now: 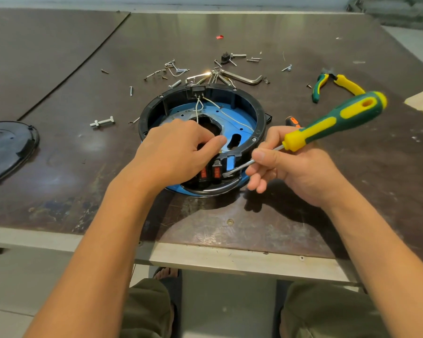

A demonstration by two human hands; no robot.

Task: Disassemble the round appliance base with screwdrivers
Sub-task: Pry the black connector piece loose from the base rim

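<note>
Progress: partway | round base [259, 118] lying opened, loose screws [171, 69] toward table's [59, 167] far edge | your right hand [291, 167] fingers clamping screwdriver [332, 120], prying near-edge switches [211, 172] | left hand [176, 152] fingers curling together, steadying base.

right hand [296, 164] levers screwdriver [332, 121] into base [259, 123].

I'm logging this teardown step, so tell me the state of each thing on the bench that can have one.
round appliance base: opened, inside exposed, wires still attached
green and yellow screwdriver: held, tip at the base's near rim
right hand: fingers closed on the screwdriver shaft
left hand: gripping inside the base
pliers: lying on the table, jaws slightly apart
black cover: off, set aside
loose screws: removed, scattered
</note>
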